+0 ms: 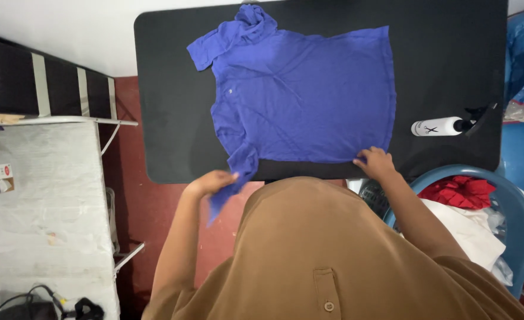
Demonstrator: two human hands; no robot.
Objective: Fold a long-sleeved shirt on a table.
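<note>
A white spray bottle (438,126) lies on the black table (451,53) — beside it, a blue basket (513,201) of clothes.

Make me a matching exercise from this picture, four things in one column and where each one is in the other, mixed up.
Things:
1. blue short-sleeved polo shirt
2. white spray bottle with black nozzle
3. left hand
4. red cloth

Places:
A. in the blue plastic basket
B. spread flat on the black table
C. gripping the shirt's near sleeve
D. lying on its side at the table's right end

Pairs: 1-B, 2-D, 3-C, 4-A
</note>
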